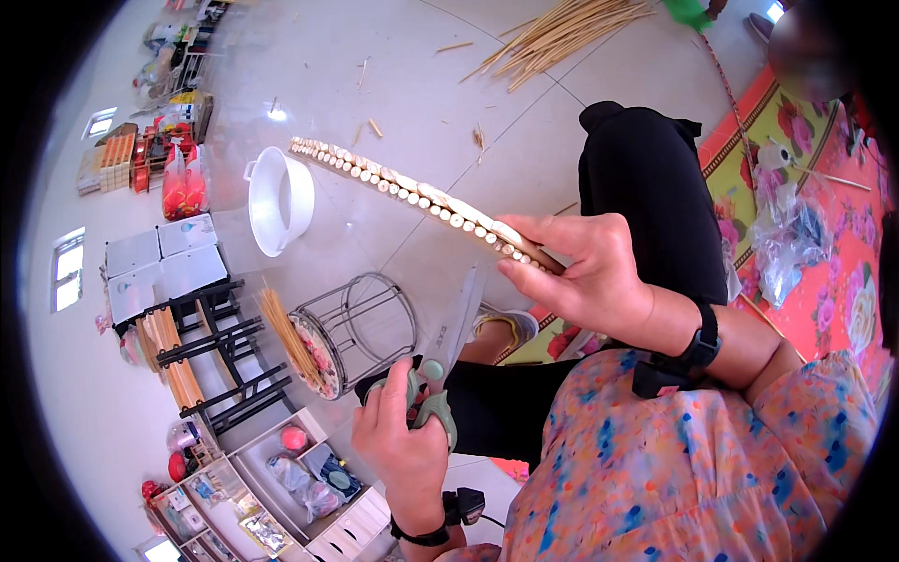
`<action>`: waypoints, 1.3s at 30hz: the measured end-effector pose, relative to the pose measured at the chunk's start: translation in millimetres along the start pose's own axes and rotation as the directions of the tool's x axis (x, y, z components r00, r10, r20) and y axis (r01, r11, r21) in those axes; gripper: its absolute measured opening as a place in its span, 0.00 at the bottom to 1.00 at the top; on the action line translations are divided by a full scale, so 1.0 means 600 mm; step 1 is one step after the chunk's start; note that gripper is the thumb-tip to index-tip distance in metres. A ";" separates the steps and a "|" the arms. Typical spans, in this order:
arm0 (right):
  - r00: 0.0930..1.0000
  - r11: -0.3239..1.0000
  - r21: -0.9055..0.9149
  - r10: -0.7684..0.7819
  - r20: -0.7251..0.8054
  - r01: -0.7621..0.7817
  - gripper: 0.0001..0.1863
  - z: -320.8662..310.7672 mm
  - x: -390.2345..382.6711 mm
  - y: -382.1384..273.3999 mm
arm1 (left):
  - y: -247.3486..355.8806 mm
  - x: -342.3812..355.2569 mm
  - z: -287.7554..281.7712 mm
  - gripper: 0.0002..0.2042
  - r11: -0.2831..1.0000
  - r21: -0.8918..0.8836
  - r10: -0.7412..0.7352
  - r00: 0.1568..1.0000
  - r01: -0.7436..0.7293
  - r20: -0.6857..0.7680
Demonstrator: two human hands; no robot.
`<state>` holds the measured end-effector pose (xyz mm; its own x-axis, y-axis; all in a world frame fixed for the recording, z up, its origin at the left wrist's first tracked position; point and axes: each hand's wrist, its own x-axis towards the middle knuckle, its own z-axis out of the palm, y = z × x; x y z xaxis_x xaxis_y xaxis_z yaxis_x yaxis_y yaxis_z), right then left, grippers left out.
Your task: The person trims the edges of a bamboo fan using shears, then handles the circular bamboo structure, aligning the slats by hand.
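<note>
My right hand (590, 272) is closed on one end of a flat panel of pale stalks (412, 192), pinching it between thumb and fingers. The panel is tilted, edge toward me, and shows two layers; a row of round cut ends runs along that edge. Below it, my left hand (403, 436) grips a pair of scissors (435, 407) by the green handles. The scissors' pale blades point up toward the panel and stand apart from it. Whether they are spread is hard to make out.
A stool (318, 351) with thin sticks (286, 328) on its seat and a white basin (281, 201) stand to the left. Loose stalks (562, 33) lie on the tiled floor (375, 56). A flowered mat (829, 281) holds plastic bags (787, 239). Another person (815, 56) sits at the upper right.
</note>
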<state>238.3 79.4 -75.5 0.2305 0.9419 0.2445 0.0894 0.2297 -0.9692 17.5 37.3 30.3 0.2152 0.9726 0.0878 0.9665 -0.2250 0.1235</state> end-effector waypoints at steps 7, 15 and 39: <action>0.998 0.997 0.040 0.060 0.013 -0.061 0.18 0.003 0.001 0.004 | 0.012 0.021 -0.005 0.24 0.999 0.037 0.015 1.000 -0.016 0.024; 0.996 0.996 0.024 0.089 0.006 -0.089 0.19 -0.003 0.005 -0.001 | 0.015 0.026 -0.008 0.26 0.999 0.041 0.004 0.999 -0.006 0.046; 0.997 0.997 -0.015 -0.071 -0.012 0.071 0.18 -0.002 -0.003 0.011 | 0.041 0.021 -0.024 0.23 0.986 0.166 -0.031 0.994 0.013 0.106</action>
<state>239.5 78.8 -82.2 0.2349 0.9202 0.3130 0.1196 0.2922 -0.9489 41.8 43.5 48.8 0.1986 0.9799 -0.0211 0.9791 -0.1993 -0.0407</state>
